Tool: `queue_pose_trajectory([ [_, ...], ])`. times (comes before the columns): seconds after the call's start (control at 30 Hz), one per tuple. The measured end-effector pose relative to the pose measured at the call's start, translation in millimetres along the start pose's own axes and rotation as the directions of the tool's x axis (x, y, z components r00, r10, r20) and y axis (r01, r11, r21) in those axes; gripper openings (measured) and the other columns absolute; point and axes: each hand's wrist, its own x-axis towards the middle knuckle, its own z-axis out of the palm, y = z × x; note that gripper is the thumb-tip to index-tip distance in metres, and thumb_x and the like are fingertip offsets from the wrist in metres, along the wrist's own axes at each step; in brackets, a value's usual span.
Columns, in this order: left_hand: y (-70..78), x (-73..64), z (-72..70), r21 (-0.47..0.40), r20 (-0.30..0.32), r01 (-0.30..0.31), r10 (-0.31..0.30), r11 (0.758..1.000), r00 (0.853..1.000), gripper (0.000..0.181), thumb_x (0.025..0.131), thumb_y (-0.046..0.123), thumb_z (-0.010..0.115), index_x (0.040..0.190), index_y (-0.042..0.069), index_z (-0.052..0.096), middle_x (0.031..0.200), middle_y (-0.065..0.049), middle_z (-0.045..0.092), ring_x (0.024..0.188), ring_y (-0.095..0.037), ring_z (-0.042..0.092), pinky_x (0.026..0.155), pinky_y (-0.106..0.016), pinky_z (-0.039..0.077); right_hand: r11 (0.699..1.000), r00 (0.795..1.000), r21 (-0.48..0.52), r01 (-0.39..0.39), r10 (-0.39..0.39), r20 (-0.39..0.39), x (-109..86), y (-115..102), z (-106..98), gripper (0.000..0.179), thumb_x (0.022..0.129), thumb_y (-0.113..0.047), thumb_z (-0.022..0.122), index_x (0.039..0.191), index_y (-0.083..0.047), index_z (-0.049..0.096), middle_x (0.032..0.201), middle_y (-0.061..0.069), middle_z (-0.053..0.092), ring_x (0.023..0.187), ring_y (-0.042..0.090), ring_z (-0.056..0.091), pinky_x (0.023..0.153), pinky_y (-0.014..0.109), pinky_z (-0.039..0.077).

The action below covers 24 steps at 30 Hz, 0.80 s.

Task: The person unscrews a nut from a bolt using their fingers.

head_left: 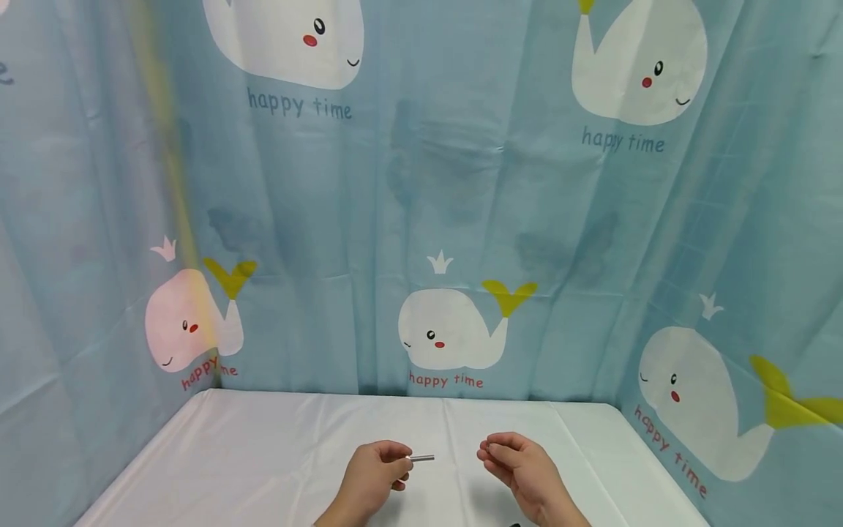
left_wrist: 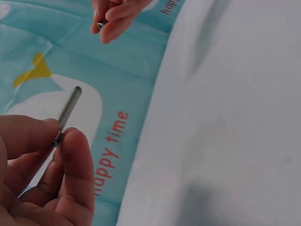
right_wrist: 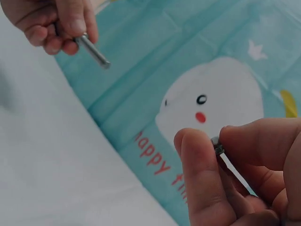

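Note:
My left hand (head_left: 370, 477) pinches a silver threaded bolt (left_wrist: 69, 107) near its head between thumb and fingertips. The bolt's shank points right, toward the other hand, in the head view. Across a gap, my right hand (head_left: 527, 468) pinches a small metal nut (right_wrist: 217, 145) between thumb and index finger. Most of the nut is covered by the fingertips. Bolt and nut are apart, and both hands are held above the white table.
A white cloth covers the table (head_left: 263, 439). Blue curtains (head_left: 448, 168) printed with whales rise behind it and along both sides. A small dark thing (head_left: 515, 525) barely shows at the bottom edge of the head view.

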Motion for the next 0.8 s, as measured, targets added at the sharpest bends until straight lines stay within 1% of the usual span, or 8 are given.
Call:
queue_pose_trajectory([
  [0.1,-11.1,1.6,-2.7,0.068,0.018,0.022,-0.023,0.997,1.0,0.01,0.087,0.0,0.069,0.097,-0.002,0.071,0.078,-0.005,0.066,0.067,-0.018,0.063,0.061,-0.034,0.056,0.999,0.999,-0.001,-0.038,0.038,0.005,3.7,7.0,-6.4,0.021,0.095,-0.003,0.065,0.114,0.007,0.06,0.106,0.017,0.068,0.098,0.026,0.069,0.087,0.035,0.054],
  [0.2,-22.6,2.6,-4.4,0.133,0.036,0.055,-0.06,0.99,0.998,0.008,0.087,-0.001,0.069,0.095,0.0,0.071,0.075,-0.004,0.065,0.063,-0.016,0.061,0.059,-0.033,0.054,0.997,0.997,-0.008,-0.074,0.074,0.022,5.4,13.4,-11.2,0.021,0.095,-0.003,0.065,0.114,0.006,0.06,0.109,0.019,0.067,0.098,0.025,0.069,0.087,0.035,0.054],
  [0.33,-34.8,3.1,-4.7,0.194,0.051,0.074,-0.085,0.978,0.995,0.008,0.085,-0.002,0.07,0.092,0.001,0.071,0.07,-0.004,0.065,0.057,-0.013,0.058,0.055,-0.03,0.05,0.992,0.992,-0.026,-0.12,0.121,0.039,7.0,22.1,-17.0,0.024,0.095,-0.001,0.064,0.117,0.008,0.058,0.111,0.019,0.067,0.097,0.025,0.069,0.085,0.034,0.055],
  [0.43,-41.3,4.7,-3.0,0.241,0.043,0.076,-0.088,0.968,0.995,0.009,0.082,-0.003,0.07,0.089,0.001,0.071,0.067,-0.003,0.064,0.054,-0.012,0.057,0.054,-0.028,0.047,0.987,0.987,-0.049,-0.153,0.155,0.045,9.0,28.5,-21.1,0.026,0.094,0.001,0.064,0.118,0.009,0.057,0.108,0.018,0.068,0.094,0.025,0.07,0.081,0.033,0.056],
  [0.53,-44.0,5.9,-0.3,0.281,0.018,0.093,-0.102,0.955,0.995,0.011,0.08,-0.006,0.069,0.088,0.001,0.071,0.067,-0.002,0.063,0.053,-0.011,0.057,0.053,-0.027,0.048,0.979,0.982,-0.094,-0.18,0.184,0.042,10.5,33.7,-23.5,0.023,0.093,0.003,0.063,0.114,0.009,0.059,0.104,0.017,0.07,0.091,0.025,0.071,0.077,0.031,0.056],
  [0.63,-43.2,6.5,2.7,0.339,-0.008,0.103,-0.107,0.935,0.994,0.011,0.079,-0.006,0.069,0.087,0.001,0.072,0.07,-0.001,0.062,0.058,-0.012,0.057,0.055,-0.028,0.048,0.97,0.979,-0.145,-0.194,0.202,0.037,11.2,37.3,-24.6,0.018,0.092,0.004,0.062,0.11,0.009,0.06,0.102,0.017,0.07,0.088,0.025,0.071,0.075,0.03,0.057],
  [0.73,-40.8,6.3,5.7,0.412,-0.023,0.09,-0.089,0.907,0.996,0.011,0.078,-0.005,0.07,0.084,0.004,0.072,0.07,0.0,0.061,0.065,-0.015,0.054,0.06,-0.031,0.047,0.961,0.977,-0.185,-0.204,0.212,0.026,12.3,41.0,-25.6,0.015,0.092,0.005,0.062,0.107,0.007,0.061,0.099,0.016,0.07,0.086,0.025,0.071,0.074,0.031,0.057],
  [0.8,-39.7,6.0,6.9,0.463,-0.022,0.068,-0.065,0.884,0.998,0.011,0.077,-0.004,0.07,0.082,0.007,0.073,0.07,0.001,0.059,0.068,-0.017,0.052,0.062,-0.034,0.046,0.954,0.975,-0.21,-0.213,0.22,0.012,13.4,44.1,-26.0,0.013,0.091,0.005,0.062,0.105,0.006,0.062,0.098,0.014,0.07,0.085,0.024,0.071,0.073,0.032,0.057],
])
